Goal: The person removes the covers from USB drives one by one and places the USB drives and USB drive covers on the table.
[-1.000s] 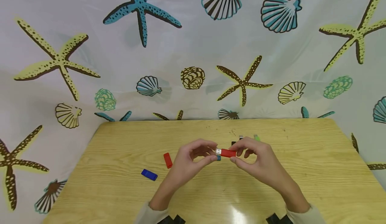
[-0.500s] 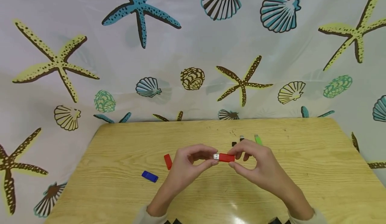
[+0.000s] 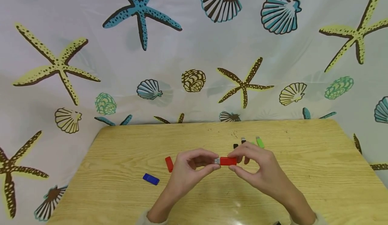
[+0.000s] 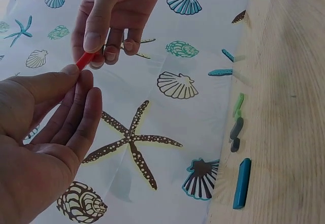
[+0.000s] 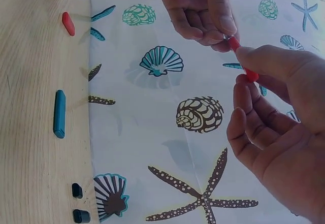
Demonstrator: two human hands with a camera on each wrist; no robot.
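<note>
L hand (image 3: 186, 172), barely open, is pinching the metal plug (image 3: 217, 161) & R hand (image 3: 269, 164), likewise, is pinching the body of the red USB stick (image 3: 228, 161), which is spanning btwn their fingertips, so holding light & in-line is prob. sparing the plug from bending.

I have the USB stick (image 3: 228, 161) between my left hand (image 3: 192, 169) and my right hand (image 3: 257, 162), above the table (image 3: 127, 147); left of my left hand lies a small piece (image 3: 151, 179), a second piece (image 3: 169, 164) behind it; another stick (image 3: 260, 142) lies behind my right hand, before the cloth (image 3: 182, 51)
</note>
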